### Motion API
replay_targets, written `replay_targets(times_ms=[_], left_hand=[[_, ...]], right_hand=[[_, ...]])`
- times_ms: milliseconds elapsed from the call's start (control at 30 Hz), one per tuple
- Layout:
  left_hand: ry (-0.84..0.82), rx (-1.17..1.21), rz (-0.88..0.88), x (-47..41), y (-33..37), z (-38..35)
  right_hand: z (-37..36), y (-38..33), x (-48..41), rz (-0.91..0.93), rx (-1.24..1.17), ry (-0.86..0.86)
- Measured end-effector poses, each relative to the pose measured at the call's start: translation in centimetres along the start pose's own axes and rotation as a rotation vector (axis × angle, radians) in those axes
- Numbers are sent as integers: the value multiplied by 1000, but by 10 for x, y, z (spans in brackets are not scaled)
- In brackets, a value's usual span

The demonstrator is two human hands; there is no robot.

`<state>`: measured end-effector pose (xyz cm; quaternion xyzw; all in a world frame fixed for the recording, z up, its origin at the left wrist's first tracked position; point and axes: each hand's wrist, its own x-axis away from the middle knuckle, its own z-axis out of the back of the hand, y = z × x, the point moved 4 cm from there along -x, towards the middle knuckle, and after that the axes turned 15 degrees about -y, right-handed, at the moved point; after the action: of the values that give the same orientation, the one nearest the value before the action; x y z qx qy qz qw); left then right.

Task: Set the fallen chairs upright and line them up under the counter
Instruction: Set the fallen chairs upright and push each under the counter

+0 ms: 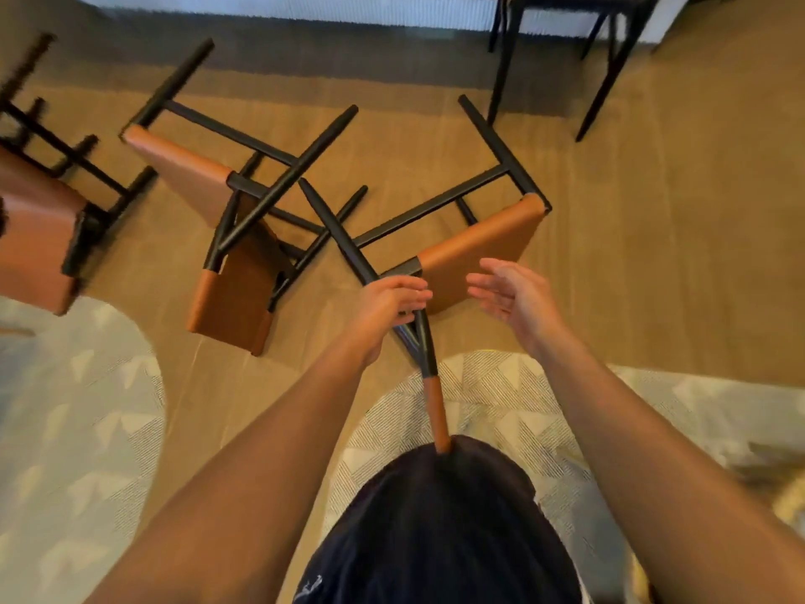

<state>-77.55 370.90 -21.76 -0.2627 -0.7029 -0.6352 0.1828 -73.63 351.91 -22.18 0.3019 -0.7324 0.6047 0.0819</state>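
Note:
Three chairs with black metal legs and tan leather seats lie tipped over on the brown floor. The nearest chair (475, 250) lies on its side in front of me, its legs pointing away. My left hand (387, 311) grips its black frame where the seat meets the backrest. My right hand (514, 298) hovers open just right of that, next to the seat edge, touching nothing I can see. A second fallen chair (209, 189) lies to the left, its legs crossing the first chair's. A third chair (35, 237) lies at the far left edge.
An upright chair (610, 58) stands at the top right against the white counter base (305, 10). A pale patterned rug (501, 398) lies under me, with another patch at the lower left. My dark shorts fill the bottom centre.

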Motion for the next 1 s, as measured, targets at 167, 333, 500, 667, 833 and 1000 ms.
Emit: replay_targets(times_ms=[167,333,500,667,833,1000], left_hand=[[-83,-21,47,17,-39,-18],[-85,-28,133,27,-86,-35],[-51,-19,152,28,-123,-43],[-40,-24,195,24,-167,-42],[-62,-100,279,0,-219,-28],[-58,-157,347,-35,-270,-22]], right_hand=[[22,30,58,-7,-63,99],[51,72,97,-44,-65,129],[59,117,120,-70,-123,187],[52,174,127,-123,-213,257],[47,237,123,-149,-309,352],[49,307,105,-203,-426,417]])
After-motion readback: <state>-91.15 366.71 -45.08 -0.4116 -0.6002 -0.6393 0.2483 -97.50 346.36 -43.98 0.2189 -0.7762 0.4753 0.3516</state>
